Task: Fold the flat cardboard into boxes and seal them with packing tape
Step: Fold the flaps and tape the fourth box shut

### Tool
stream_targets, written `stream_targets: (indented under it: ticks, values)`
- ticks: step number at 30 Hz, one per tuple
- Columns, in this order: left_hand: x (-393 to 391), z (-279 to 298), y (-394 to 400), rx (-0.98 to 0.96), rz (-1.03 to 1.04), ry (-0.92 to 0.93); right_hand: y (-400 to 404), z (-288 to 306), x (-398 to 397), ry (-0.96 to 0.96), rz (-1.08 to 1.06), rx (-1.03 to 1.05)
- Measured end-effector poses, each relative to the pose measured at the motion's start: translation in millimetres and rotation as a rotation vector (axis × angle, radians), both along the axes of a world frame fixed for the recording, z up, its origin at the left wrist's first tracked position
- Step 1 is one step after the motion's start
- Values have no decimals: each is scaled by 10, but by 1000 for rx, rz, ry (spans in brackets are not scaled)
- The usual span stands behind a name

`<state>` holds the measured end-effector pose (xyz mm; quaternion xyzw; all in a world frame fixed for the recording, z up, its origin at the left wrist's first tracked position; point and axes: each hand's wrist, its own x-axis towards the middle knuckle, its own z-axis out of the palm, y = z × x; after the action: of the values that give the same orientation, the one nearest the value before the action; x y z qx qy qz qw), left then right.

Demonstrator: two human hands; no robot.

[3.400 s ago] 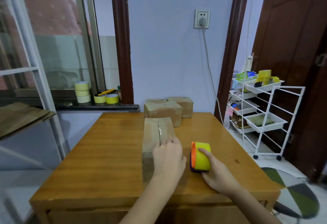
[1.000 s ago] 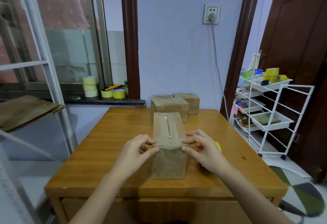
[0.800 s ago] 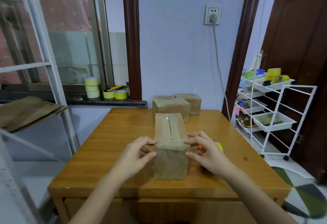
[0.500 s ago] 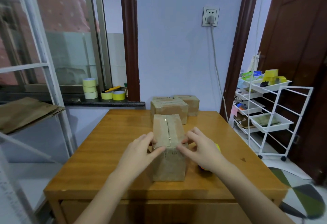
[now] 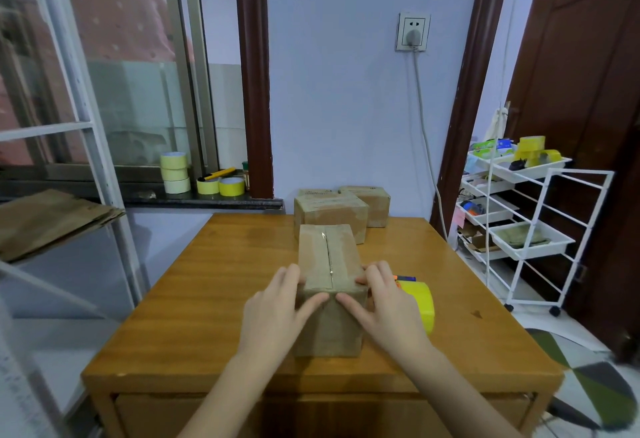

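Two hands of mine clasp the near end of the cardboard box (image 5: 329, 285) at the middle of the wooden table (image 5: 207, 285).

My left hand (image 5: 277, 306) wraps the box's left top corner, thumb laid along the near face and fingers curled onto the side; my right hand (image 5: 388, 306) mirrors it on the right corner, the two thumbs nearly meeting below the taped seam. Just beside my right hand, at 3 o'clock from the box, stands the yellow tape roll (image 5: 420, 306). Two finished boxes (image 5: 332, 212) sit at 12 o'clock by the table's far edge, the nearer one close behind my box. Bare tabletop spreads from 7 to 11 o'clock out to the left edge; the near edge runs just under my wrists. At 2 o'clock, off the table, stands a white trolley (image 5: 533, 240).
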<state>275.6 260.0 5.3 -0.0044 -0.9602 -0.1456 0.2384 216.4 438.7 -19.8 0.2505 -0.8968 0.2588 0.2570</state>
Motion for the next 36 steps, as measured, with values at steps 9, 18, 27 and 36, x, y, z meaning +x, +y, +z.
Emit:
stream_targets:
  ticks: [9, 18, 27, 36]
  values:
    - [-11, -19, -288, 201, -214, -32, 278, 99, -28, -376, 399, -246]
    - [-29, -12, 403, -203, -195, 43, 139, 229, -74, -271, 227, -311]
    - [129, -40, 153, -222, -213, 183, -235, 632, -581, -151, 136, -6]
    - [301, -57, -371, -270, -164, 191, -425, 640, -847, -480, 193, 306]
